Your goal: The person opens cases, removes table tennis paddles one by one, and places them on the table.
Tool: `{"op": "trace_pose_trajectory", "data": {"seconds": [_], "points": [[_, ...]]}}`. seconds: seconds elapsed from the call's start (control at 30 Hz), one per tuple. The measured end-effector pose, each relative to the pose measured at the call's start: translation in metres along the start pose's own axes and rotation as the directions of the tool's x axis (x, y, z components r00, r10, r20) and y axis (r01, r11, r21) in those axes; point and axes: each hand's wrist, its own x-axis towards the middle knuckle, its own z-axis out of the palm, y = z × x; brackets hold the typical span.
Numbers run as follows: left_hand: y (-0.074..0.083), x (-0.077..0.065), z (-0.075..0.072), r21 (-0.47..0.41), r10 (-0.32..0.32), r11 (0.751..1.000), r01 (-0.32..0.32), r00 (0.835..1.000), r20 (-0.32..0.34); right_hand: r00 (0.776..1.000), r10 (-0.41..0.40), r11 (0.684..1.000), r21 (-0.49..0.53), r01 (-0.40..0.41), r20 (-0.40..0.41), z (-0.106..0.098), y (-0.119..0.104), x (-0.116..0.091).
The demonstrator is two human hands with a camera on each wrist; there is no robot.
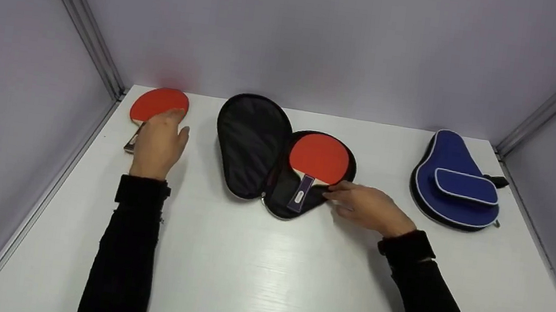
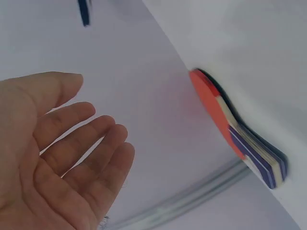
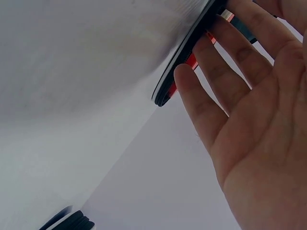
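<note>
Case [image 1: 248, 142], black, lies unfolded near the middle of the white table [image 1: 252, 280], its two halves side by side. In the right half rests the red paddle [image 1: 320, 156], face up, blade toward the back wall [image 1: 292, 36] and handle slanting down and a little left. The right hand [image 1: 370, 207] is at the right edge of that half, beside the lower part of the blade. Its fingers are extended rather than curled, with the tips at the case's rim; the right wrist view cuts off the thumb and hides the tips, so whether they also touch the paddle I cannot tell.

At the far left corner of the table lies a second paddle [image 1: 157, 101], also red side up, its handle angled toward the near left. The left hand [image 1: 157, 144] is over it in the head view, covering part of blade and handle. The left wrist view shows that hand apart from it, fingers loosely bent, palm bare, grasping nothing.

To the right, near the table's far right corner, lies a blue bag [image 1: 442, 155] with white piping, a front pocket and a black strap [image 1: 496, 181]. Both sleeves [image 1: 128, 249] are black.
</note>
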Motion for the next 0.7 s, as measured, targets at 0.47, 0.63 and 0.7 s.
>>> {"op": "trace_pose_trajectory", "data": {"seconds": [0.47, 0.63, 0.7], "points": [[0.069, -0.013, 0.019, 0.032, 0.190, 0.981, -0.191, 0.981, 0.030, 1.000, -0.003, 1.000, -0.011, 0.003, 0.011, 0.001, 0.000, 0.003], [0.086, -0.019, 0.027, 0.063, 0.250, 0.966, -0.252, 0.967, 0.038, 1.000, -0.014, 1.000, -0.019, 0.014, 0.009, 0.000, 0.000, 0.003], [0.092, -0.021, 0.031, 0.079, 0.275, 0.957, -0.278, 0.960, 0.049, 1.000, -0.011, 1.000, -0.011, 0.011, 0.007, 0.000, 0.000, 0.003]]}}
